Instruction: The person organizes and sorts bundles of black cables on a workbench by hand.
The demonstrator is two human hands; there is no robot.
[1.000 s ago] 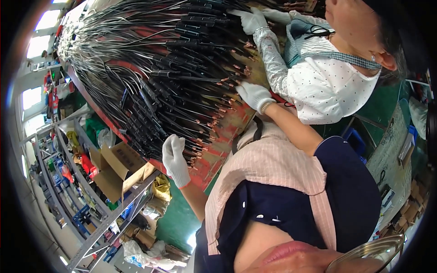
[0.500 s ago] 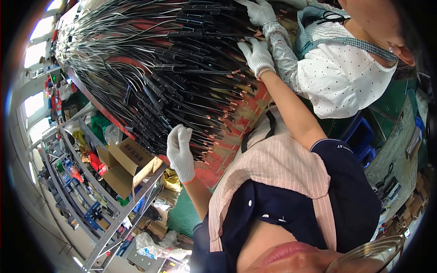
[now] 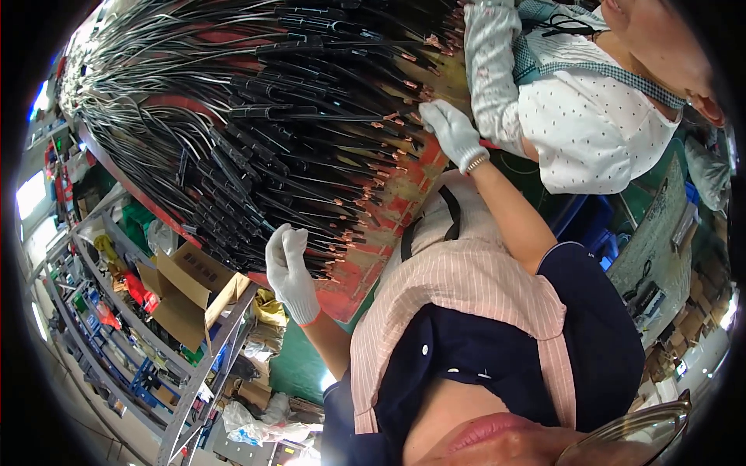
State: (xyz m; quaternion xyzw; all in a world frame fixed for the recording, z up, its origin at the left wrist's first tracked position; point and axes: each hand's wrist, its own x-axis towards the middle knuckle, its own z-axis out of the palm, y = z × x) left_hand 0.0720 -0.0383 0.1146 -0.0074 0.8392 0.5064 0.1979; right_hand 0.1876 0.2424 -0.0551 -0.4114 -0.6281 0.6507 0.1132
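Note:
Many black cables [image 3: 311, 159] with bare copper ends lie fanned across a red table [image 3: 339, 299]. Black rectangular sleeves [image 3: 247, 155] sit along their middles. At the near left end of the row is my left hand [image 3: 289, 273], in a white knitted glove, its fingers bent and drawn together beside the cable ends. Whatever it pinches is hidden by the glove. My right hand [image 3: 454, 138], gloved alike, is farther up the row. Its fingers are loosely bent and a little apart, close to the copper tips [image 3: 409, 118], with nothing visible in them.
Across from my right arm stands a co-worker in a dotted white top [image 3: 583, 128], a patterned sleeve [image 3: 491, 54] reaching over the table's far side. An open cardboard box [image 3: 180, 299] and a metal rack [image 3: 175, 435] are at the left. Blue bins [image 3: 583, 233] stand behind the co-worker.
My right hand has drawn back from among the copper ends toward the table edge. My left hand stays near the cable ends, fingers more curled. The co-worker's glove has left the view; the whole view has shifted.

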